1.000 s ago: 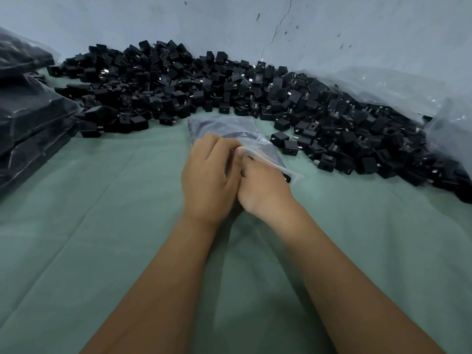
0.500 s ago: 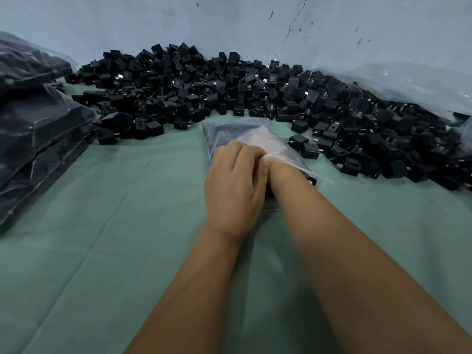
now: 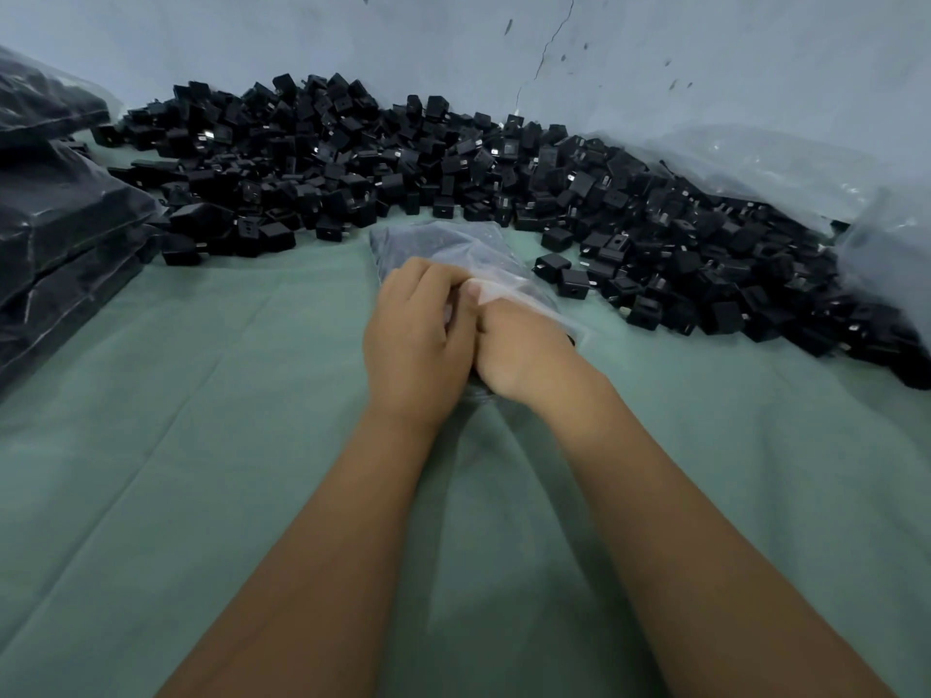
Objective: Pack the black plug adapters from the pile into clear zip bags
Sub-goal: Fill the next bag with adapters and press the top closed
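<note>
Clear plastic zip bag (image 3: 443,244) is lying on the green cloth (image 3: 201,420) at centre frame, already dark with adapters, its mouth bunched under both hands while the pile of black plug adapters (image 3: 453,158) is spreading from 10 o'clock round to 3 o'clock. Left hand (image 3: 413,340) is curling its fingers over the bag's opening and right hand (image 3: 519,350) is pinching the film beside it, thumbs touching. Sealing looks to be the step underway, so pressing along the whole zip strip, edge to edge, with air squeezed out, is probably what is needed.
</note>
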`<state>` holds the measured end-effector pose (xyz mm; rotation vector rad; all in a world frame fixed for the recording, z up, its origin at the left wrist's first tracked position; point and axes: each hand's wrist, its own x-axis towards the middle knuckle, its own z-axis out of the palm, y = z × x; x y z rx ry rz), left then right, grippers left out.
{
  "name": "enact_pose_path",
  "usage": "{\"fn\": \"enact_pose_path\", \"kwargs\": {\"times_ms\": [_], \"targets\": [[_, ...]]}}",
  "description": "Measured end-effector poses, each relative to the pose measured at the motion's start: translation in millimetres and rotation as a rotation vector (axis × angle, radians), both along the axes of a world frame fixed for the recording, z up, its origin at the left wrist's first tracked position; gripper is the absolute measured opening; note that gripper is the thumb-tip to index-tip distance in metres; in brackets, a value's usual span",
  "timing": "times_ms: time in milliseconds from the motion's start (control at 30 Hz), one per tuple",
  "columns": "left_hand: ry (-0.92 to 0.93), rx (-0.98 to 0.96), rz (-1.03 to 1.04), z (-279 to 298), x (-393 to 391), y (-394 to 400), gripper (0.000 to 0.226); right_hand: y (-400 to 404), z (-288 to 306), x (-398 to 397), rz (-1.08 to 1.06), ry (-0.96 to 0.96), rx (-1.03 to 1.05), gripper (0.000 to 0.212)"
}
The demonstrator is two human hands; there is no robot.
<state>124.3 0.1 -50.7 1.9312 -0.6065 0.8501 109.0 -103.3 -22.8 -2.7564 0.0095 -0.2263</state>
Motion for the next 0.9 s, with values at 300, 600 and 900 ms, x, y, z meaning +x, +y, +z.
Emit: {"fn": "enact_pose_path", "kwargs": {"times_ms": [300,600,900], "targets": [[0.209,-0.068,0.007,-6.3,9.1,0.5,0.012,-42.9,-6.5,-28.7,-0.271,-0.990,0.188,0.023],[0.267,-0.023,0.028,-9.1,14.5,-2.9,0.015,-146.9,-9.8,-15.4,-1.087,-0.176,0.742,0.073],[0.316,-0.052,-0.002,-11.1,15.3,-2.0,0.016,-119.7,-40.2,-23.5,-0.619,-0.235,0.393,0.061]]}}
